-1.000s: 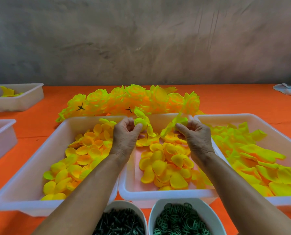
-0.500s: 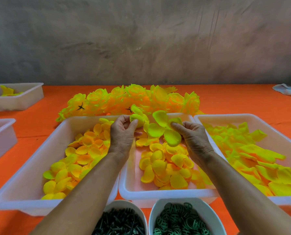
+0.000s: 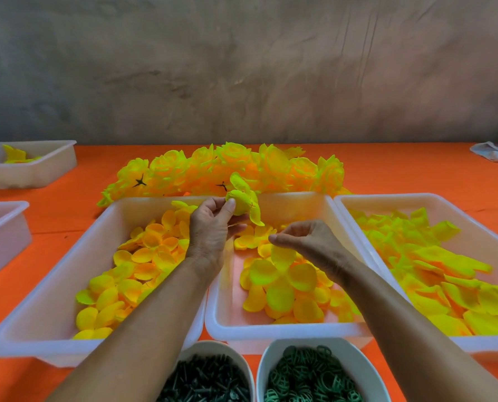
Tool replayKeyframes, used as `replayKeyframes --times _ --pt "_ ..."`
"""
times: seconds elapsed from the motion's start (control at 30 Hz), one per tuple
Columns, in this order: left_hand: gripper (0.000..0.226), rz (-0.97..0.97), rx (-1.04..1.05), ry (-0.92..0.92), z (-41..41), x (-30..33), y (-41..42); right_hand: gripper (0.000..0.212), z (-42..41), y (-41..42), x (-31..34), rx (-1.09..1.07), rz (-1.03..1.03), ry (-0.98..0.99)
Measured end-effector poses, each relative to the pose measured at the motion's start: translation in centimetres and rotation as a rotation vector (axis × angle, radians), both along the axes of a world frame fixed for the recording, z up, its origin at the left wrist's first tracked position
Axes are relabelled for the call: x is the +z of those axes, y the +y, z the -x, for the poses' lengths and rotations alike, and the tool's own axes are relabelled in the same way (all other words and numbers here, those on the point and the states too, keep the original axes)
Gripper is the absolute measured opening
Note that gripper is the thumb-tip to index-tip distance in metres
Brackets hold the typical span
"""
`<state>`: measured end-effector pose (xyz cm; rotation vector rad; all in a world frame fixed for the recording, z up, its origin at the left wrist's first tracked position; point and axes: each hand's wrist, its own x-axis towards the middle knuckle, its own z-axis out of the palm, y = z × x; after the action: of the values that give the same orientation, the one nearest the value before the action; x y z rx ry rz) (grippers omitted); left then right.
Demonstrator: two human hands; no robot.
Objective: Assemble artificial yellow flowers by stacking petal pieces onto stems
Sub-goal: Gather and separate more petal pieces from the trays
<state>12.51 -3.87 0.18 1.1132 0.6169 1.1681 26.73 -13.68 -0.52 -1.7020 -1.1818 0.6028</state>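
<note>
While left hand (image 3: 210,227) grips bud (image 3: 239,200) | right hand (image 3: 308,242) pinches nothing | orange table (image 3: 386,169), grey wall (image 3: 242,68)

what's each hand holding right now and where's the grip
The left hand pinches a half-built yellow fabric flower at its lower side. The right hand seems to pinch a yellow four-lobed petal piece by its top lobe.

Orange table (image 3: 386,172) bears white trays (image 3: 143,210), bowls (image 3: 357,358), perhaps cloth (image 3: 494,152).

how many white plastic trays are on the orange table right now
5. Three white plastic trays sit side by side in front: left, middle, right. Two more at the left edge: near, far corner.
</note>
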Motion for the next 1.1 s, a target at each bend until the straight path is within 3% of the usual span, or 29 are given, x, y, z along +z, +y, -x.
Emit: replayKeyframes --times 0.13,0.3,0.43,0.53,0.73,0.83,0.9,1.1 --pt "0.015 -0.028 -0.033 0.021 -0.1 -0.2 -0.2 0.028 0.2 0.0 0.0 -0.14 -0.31 -0.328" --pt "0.019 -0.111 -0.173 0.077 -0.4 -0.4 -1.0 0.042 0.8 0.0 -0.2 -0.042 -0.487 -0.47" --pt "0.024 -0.152 -0.323 0.12 -0.4 -0.5 -1.4 0.028 0.4 0.3 -0.4 -0.04 -0.526 -0.482" --pt "0.023 -0.171 -0.361 0.152 -0.4 -0.5 -1.3 0.012 0.5 0.4 -0.5 -0.015 -0.498 -0.381" --pt "0.016 -0.139 -0.36 0.096 -0.2 -0.3 -1.2 0.023 0.5 0.3 0.2 0.054 -0.46 0.051" --pt "0.018 -0.14 -0.34 0.093 -0.2 -0.2 -1.2 0.015 0.2 0.1 0.4 0.032 -0.479 0.271" --pt "0.021 -0.143 -0.31 0.09 -0.3 -0.2 -1.2 0.009 0.0 -0.1 0.4 0.011 -0.458 0.35" --pt "0.02 -0.18 -0.217 0.114 -0.5 -0.3 -1.0 0.018 -0.4 0.1 0.4 -0.111 -0.411 0.467"
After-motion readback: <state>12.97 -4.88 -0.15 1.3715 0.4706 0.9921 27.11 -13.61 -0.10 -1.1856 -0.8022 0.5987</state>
